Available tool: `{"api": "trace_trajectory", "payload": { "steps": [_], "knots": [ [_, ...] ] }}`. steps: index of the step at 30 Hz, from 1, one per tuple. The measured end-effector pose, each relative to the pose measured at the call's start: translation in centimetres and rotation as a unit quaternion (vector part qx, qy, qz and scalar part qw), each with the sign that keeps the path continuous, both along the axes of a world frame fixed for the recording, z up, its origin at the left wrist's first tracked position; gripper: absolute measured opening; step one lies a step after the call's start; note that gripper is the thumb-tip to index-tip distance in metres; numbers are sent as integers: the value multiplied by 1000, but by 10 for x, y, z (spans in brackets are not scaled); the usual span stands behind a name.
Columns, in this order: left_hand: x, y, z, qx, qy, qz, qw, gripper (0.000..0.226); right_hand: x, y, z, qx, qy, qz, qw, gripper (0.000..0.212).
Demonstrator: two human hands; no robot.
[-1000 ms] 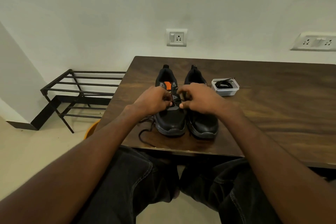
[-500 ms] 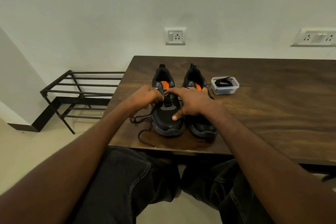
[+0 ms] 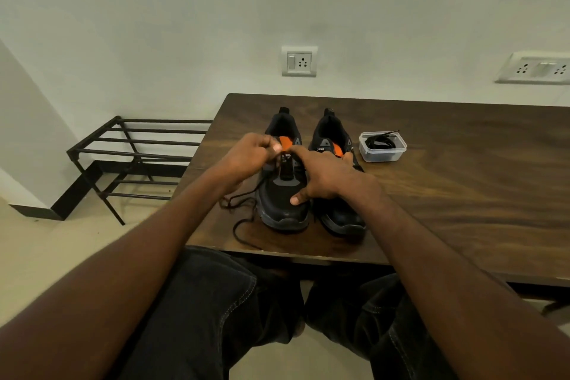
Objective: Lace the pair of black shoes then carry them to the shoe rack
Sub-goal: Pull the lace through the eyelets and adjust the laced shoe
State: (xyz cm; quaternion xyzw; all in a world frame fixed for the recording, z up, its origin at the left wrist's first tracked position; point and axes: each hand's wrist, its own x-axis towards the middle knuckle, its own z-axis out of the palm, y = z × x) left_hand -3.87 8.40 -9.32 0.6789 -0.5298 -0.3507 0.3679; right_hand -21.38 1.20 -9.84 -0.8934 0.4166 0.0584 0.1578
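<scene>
Fingers of the left hand (image 3: 250, 157) are curled together, pinching the black lace (image 3: 243, 210) at the upper eyelets of the left shoe (image 3: 285, 194). Beside it, the right hand (image 3: 327, 176) lies over both shoes with its fingers spread and fairly straight, forefinger reaching to the same eyelets, thumb pressed on the left shoe's toe cap; whether it nips the lace I cannot tell. Loose lace trails off the shoe's left side in a tangle and a loop toward the table's near edge. The right shoe (image 3: 339, 213) stands touching its mate, toes toward the person, both matte black mesh with thick rubber soles and orange tongue patches. They sit on a dark wood-grain table (image 3: 447, 194) with a smooth, faintly glossy top. Near the right shoe is a small clear plastic tub (image 3: 382, 149), rounded at the corners, holding a coiled black lace. Left of the table, on the pale floor, stands the shoe rack (image 3: 132, 151) of thin black metal bars against a plain white wall, which carries a socket plate (image 3: 299, 61). Dark denim covers the person's knees below the table edge.
</scene>
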Motion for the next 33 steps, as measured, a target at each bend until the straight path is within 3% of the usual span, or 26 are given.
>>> {"api": "trace_trajectory", "payload": {
  "steps": [2,4,6,9,11,13,16,19,21,24,29,31,33],
  "knots": [
    [8,5,0,5,49,-12,999,23,1,-1,0,3,-1,-4,1000,115],
    [4,5,-2,-17,11,-31,999,17,2,-1,0,0,4,0,1000,116],
    [-2,0,-5,-42,-64,-33,997,4,4,0,1,-4,10,7,1000,118],
    [-10,-9,-14,-28,-241,-42,969,15,5,0,1,-3,14,4,1000,119],
    [-12,-12,-16,-29,-302,-41,952,18,4,-1,1,1,13,1,1000,119],
    [-12,-11,-12,-58,-245,-20,968,16,4,-1,0,4,10,0,1000,118],
    [-7,-9,-2,-131,-25,13,991,12,1,-4,2,14,7,-13,1000,114],
    [-5,-7,-2,-91,135,-12,987,11,-3,-7,1,22,7,-17,1000,112],
    [-5,-9,-8,-69,73,4,995,3,-2,-6,0,11,12,-6,1000,118],
    [-6,-14,-16,-80,-73,5,994,18,1,-5,-2,3,14,10,1000,122],
    [-2,-16,-21,-48,-323,-53,944,12,7,-4,-7,-27,-6,25,999,108],
    [-2,-16,-21,-50,-357,-39,932,19,13,-1,-12,-65,-13,16,998,104],
    [-4,-15,-18,-57,-312,-17,948,20,16,2,-14,-72,-12,7,997,108]
  ]
}}
